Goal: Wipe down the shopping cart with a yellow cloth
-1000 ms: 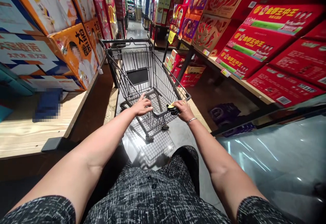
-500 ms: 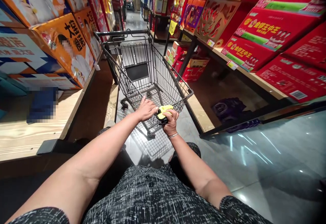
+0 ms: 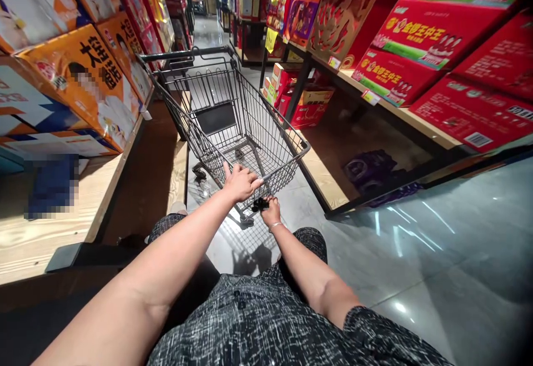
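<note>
My left hand (image 3: 242,181) lies over the near rim of a black wire shopping cart (image 3: 300,152), its fingers spread and nothing gripped. Just below and to the right, my right hand (image 3: 272,210) is closed around a small black object (image 3: 260,205). That object sits beside the lower front of the cart, and its exact kind does not show. The cart's basket holds nothing that I can see. A thin bracelet (image 3: 275,225) circles my right wrist.
Orange boxes (image 3: 83,83) are stacked on the left wooden shelf (image 3: 108,188). Red boxes (image 3: 420,35) fill the right shelf (image 3: 416,116), with purple packs (image 3: 368,171) beneath. A narrow tiled aisle (image 3: 208,38) runs on past the cart.
My right hand has moved down, away from the left hand. The yellow-green part of the held object no longer shows, only black. My left hand's fingers have spread over the rim.
</note>
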Demonstrator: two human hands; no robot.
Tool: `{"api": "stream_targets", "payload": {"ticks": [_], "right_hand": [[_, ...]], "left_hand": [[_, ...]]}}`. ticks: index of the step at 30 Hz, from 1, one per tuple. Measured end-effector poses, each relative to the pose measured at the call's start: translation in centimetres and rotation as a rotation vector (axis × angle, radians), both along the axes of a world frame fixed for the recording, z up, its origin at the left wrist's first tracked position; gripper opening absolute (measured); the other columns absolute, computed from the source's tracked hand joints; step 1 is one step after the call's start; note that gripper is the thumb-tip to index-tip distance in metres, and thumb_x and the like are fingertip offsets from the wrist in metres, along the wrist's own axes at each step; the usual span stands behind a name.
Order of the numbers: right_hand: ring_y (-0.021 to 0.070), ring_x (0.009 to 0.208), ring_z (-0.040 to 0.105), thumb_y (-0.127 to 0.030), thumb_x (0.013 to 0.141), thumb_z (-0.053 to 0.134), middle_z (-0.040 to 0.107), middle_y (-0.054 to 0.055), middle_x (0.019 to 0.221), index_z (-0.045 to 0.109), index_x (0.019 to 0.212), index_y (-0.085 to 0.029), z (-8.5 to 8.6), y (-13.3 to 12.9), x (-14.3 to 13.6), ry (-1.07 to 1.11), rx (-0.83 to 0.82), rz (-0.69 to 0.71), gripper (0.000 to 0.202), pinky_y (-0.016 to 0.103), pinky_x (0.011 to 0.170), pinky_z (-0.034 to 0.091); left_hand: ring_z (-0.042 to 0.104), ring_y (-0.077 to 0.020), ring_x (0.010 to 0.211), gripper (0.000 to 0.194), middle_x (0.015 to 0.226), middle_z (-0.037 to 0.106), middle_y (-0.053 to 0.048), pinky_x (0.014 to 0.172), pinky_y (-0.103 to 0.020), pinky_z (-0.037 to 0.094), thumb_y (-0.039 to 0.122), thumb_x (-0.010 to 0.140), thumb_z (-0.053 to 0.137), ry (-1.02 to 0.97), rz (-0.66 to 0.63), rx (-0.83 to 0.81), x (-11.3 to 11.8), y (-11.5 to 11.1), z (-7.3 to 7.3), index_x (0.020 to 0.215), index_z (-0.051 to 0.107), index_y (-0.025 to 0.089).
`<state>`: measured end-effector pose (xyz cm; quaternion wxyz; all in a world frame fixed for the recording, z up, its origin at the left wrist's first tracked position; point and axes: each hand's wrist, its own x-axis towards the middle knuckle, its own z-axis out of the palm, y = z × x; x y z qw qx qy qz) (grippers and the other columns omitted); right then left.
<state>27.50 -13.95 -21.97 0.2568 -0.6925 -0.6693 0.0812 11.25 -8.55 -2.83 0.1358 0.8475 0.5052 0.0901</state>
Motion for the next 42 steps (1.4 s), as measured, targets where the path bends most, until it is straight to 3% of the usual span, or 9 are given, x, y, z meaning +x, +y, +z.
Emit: {"api": "stream_targets", "payload": {"ticks": [7, 10, 13, 18, 24, 30, 36, 39, 42], "right_hand": [[0.0261, 0.119, 0.049, -0.022, 0.085, 0.056, 0.054, 0.013, 0.124, 0.063, 0.111, -0.02, 12.7, 2.8, 2.7, 0.119, 0.445, 0.067, 0.027, 0.041, 0.103, 0.043], [0.0256, 0.123, 0.046, -0.012, 0.081, 0.059, 0.057, 0.009, 0.126, 0.065, 0.114, -0.023, 16.8, 3.5, 3.8, -0.043, 0.357, 0.322, 0.036, 0.041, 0.105, 0.039], [0.0235, 0.112, 0.051, -0.007, 0.076, 0.062, 0.064, 0.006, 0.115, 0.066, 0.112, -0.023, 18.9, 4.7, 4.2, -0.212, 0.12, 0.49, 0.04, 0.035, 0.095, 0.042], [0.0192, 0.09, 0.054, -0.022, 0.079, 0.072, 0.068, 0.004, 0.098, 0.066, 0.097, -0.021, 20.5, 6.2, 4.0, -0.335, -0.082, 0.496, 0.018, 0.028, 0.08, 0.04], [0.0187, 0.089, 0.052, -0.022, 0.081, 0.072, 0.068, 0.003, 0.096, 0.065, 0.093, -0.021, 21.2, 4.1, 3.7, -0.331, -0.127, 0.448, 0.015, 0.026, 0.073, 0.035], [0.0202, 0.096, 0.049, -0.008, 0.084, 0.057, 0.064, 0.005, 0.107, 0.063, 0.108, -0.021, 21.8, 0.5, 0.3, -0.403, -0.118, 0.434, 0.028, 0.029, 0.078, 0.035], [0.0256, 0.106, 0.044, -0.028, 0.105, 0.03, 0.061, 0.007, 0.114, 0.061, 0.115, -0.026, 22.4, -2.1, -5.7, -0.533, -0.03, 0.415, 0.032, 0.035, 0.079, 0.032], [0.0252, 0.108, 0.042, -0.032, 0.106, 0.028, 0.062, 0.006, 0.116, 0.059, 0.12, -0.029, 22.2, -2.0, -5.0, -0.573, -0.009, 0.508, 0.034, 0.036, 0.079, 0.03], [0.026, 0.112, 0.04, -0.027, 0.104, 0.033, 0.062, 0.006, 0.116, 0.062, 0.116, -0.028, 22.3, -1.2, -1.3, -0.611, -0.044, 0.468, 0.031, 0.036, 0.08, 0.029]], "left_hand": [[0.042, -0.0322, 0.114, 0.046, 0.098, 0.064, -0.008, 0.102, -0.053, 0.037, 0.055, 0.099, 0.04, -0.061, -0.104, 0.021, -1.2, 0.2, -1.1, 0.091, 0.072, 0.024], [0.044, -0.0295, 0.108, 0.044, 0.094, 0.063, -0.008, 0.101, -0.049, 0.038, 0.054, 0.099, 0.043, -0.052, -0.154, 0.035, -1.7, 0.2, -1.3, 0.09, 0.072, 0.022], [0.043, -0.0299, 0.108, 0.042, 0.092, 0.063, -0.008, 0.099, -0.048, 0.039, 0.058, 0.093, 0.052, -0.075, -0.159, 0.043, -1.8, 0.2, -1.4, 0.085, 0.071, 0.022], [0.043, -0.0291, 0.108, 0.042, 0.084, 0.063, -0.005, 0.096, -0.046, 0.041, 0.058, 0.088, 0.059, -0.156, -0.134, 0.043, -1.5, 0.2, -1.6, 0.068, 0.065, 0.022], [0.041, -0.0296, 0.111, 0.034, 0.085, 0.064, -0.006, 0.098, -0.046, 0.039, 0.048, 0.086, 0.062, -0.258, -0.179, 0.069, -1.7, -0.6, -2.3, 0.066, 0.066, 0.021], [0.042, -0.0296, 0.115, 0.031, 0.098, 0.066, -0.005, 0.103, -0.049, 0.032, 0.048, 0.083, 0.065, -0.271, -0.227, 0.028, -5.5, -1.6, -1.7, 0.07, 0.067, 0.021], [0.04, -0.0325, 0.123, 0.03, 0.121, 0.063, -0.004, 0.108, -0.051, 0.025, 0.049, 0.07, 0.076, -0.136, -0.218, -0.035, -9.9, -2.2, -0.2, 0.087, 0.073, 0.025], [0.039, -0.0315, 0.126, 0.039, 0.12, 0.065, -0.003, 0.11, -0.049, 0.022, 0.06, 0.067, 0.078, -0.136, -0.173, -0.053, -11.5, -2.3, -0.2, 0.077, 0.07, 0.023], [0.038, -0.0306, 0.129, 0.048, 0.118, 0.067, -0.001, 0.111, -0.049, 0.019, 0.067, 0.071, 0.073, -0.171, -0.105, -0.081, -12.7, -2.2, -0.4, 0.067, 0.062, 0.02]]}}
